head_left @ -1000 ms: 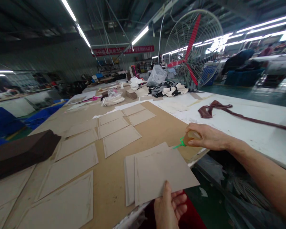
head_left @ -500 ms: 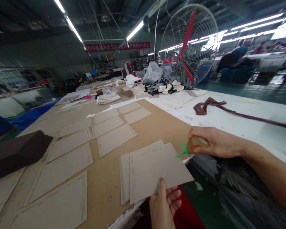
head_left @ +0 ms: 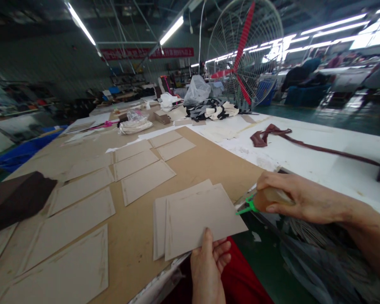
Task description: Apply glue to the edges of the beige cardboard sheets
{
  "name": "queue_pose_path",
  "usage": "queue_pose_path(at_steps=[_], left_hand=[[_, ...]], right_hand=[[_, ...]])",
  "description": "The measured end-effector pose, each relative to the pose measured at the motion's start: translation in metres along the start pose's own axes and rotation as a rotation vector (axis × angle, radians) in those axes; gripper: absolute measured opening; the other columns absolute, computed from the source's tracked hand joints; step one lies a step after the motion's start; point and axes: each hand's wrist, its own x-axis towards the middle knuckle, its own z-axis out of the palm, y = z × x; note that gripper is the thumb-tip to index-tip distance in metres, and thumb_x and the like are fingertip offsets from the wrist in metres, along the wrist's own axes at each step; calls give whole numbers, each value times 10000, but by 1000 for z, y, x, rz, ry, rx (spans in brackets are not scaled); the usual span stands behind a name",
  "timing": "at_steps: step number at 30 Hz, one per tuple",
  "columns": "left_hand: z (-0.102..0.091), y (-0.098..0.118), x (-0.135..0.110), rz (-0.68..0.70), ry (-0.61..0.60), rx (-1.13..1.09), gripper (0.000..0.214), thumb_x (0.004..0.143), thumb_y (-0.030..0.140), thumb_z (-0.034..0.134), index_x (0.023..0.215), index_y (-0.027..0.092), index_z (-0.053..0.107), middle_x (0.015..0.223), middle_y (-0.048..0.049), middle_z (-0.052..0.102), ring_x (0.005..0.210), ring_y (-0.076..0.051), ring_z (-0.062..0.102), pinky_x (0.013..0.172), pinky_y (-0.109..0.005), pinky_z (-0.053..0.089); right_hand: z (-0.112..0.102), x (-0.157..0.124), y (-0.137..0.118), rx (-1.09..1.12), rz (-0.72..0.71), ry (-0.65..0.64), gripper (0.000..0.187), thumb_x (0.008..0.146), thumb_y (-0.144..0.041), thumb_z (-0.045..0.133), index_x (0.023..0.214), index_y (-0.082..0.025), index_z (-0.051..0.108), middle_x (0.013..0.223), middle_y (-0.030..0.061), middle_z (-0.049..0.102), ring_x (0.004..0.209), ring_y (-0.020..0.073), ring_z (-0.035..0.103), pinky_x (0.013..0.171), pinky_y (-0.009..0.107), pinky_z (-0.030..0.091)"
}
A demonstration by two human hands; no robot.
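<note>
My left hand point(head_left: 209, 261) grips the near edge of a beige board point(head_left: 202, 215), thumb on top and fingers beneath. Under that board lie one or more similar boards point(head_left: 160, 228), jutting out on its left. In my right hand point(head_left: 297, 196) is a squeeze bottle point(head_left: 270, 200) of amber liquid with a green nozzle point(head_left: 248, 205). The nozzle tip is at the board's right edge; whether it touches I cannot tell. Brownish streaks run along the board's far and left edges. More boards point(head_left: 148, 179) with streaked edges lie in rows to the left.
A dark brown block-like stack point(head_left: 19, 196) sits at the left on the brown-covered table point(head_left: 139, 257). A brown strip point(head_left: 269, 135) lies on the white surface at right. Plastic bags and scraps point(head_left: 212, 109) are heaped farther back, before a large caged fan point(head_left: 245, 55).
The bottle's nozzle has moved from over the board's right part, near its far corner, to lower along the right edge. The whole view has shifted slightly. My left hand keeps its hold.
</note>
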Motion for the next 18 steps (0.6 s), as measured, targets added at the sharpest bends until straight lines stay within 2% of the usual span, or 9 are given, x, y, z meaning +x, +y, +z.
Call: queue_pose_path(at_steps=[4, 10, 16, 18], left_hand=[[0, 0, -2, 7, 3, 4, 297, 821, 371, 608, 917, 90, 594, 797, -138, 705, 690, -187, 678, 509, -223, 506], [-1, -1, -2, 15, 2, 27, 320, 818, 380, 607, 954, 91, 603, 809, -126, 700, 713, -191, 678, 522, -226, 504], [-3, -3, 0, 28, -1, 46, 337, 816, 402, 603, 968, 101, 603, 863, -138, 706, 725, -184, 677, 539, -225, 495], [-4, -4, 1, 27, -3, 61, 353, 815, 412, 602, 988, 105, 600, 880, -140, 708, 730, -179, 677, 527, -210, 478]], right_hand=[[7, 3, 4, 2, -5, -4, 326, 825, -405, 623, 1084, -222, 547, 1017, 47, 597, 905, 222, 569, 765, 339, 441], [6, -23, -7, 68, 9, -131, 237, 846, -353, 608, 1040, -234, 541, 1016, 35, 591, 896, 205, 563, 764, 319, 442], [15, -12, 5, 3, -14, 29, 308, 849, -358, 607, 1110, -220, 518, 1063, 65, 582, 949, 224, 560, 814, 357, 437], [16, -9, 7, -9, -19, 34, 321, 848, -360, 608, 1117, -216, 508, 1060, 67, 581, 940, 224, 563, 812, 363, 437]])
